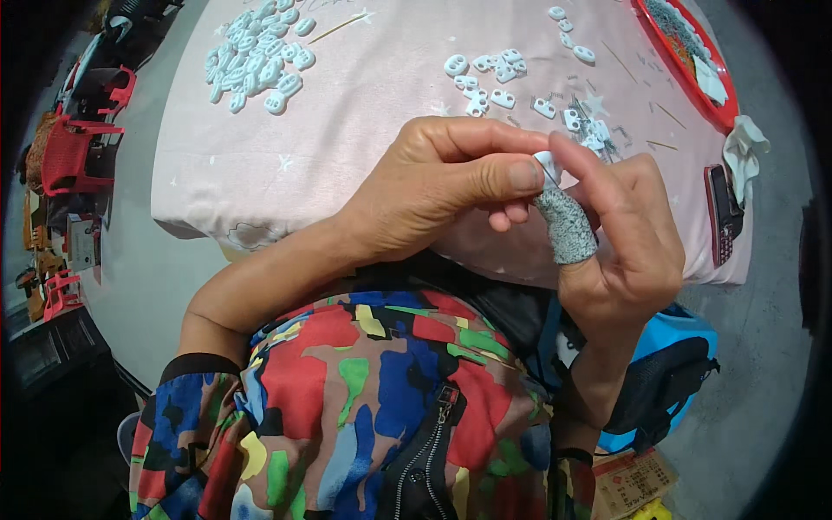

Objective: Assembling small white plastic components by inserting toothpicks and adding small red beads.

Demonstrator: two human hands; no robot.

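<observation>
Head view: we see both bare hands brought together at about 2 o'clock from the middle, the left hand (442, 178) pinching a small white piece (548, 165) between thumb and forefinger. Our right hand (637, 247) meets it from the other side, its forefinger and thumb also closed on the piece; probably so small a thing needs steadying from both sides. A speckled grey sleeve (568, 230) covers the right thumb, perhaps to guard the skin. Something thin and dark shows at the piece, too fine for us to tell. At 11 o'clock a heap of white pieces (256, 56) lies on the table (260, 165); a looser group (494, 74) sits at 1 o'clock and thin metal bits (611, 143) at 2, likely placed there for easy reach. Farther toward 2 is a red tray (726, 113), with a phone (721, 204) near 3, apart from the loose parts.
</observation>
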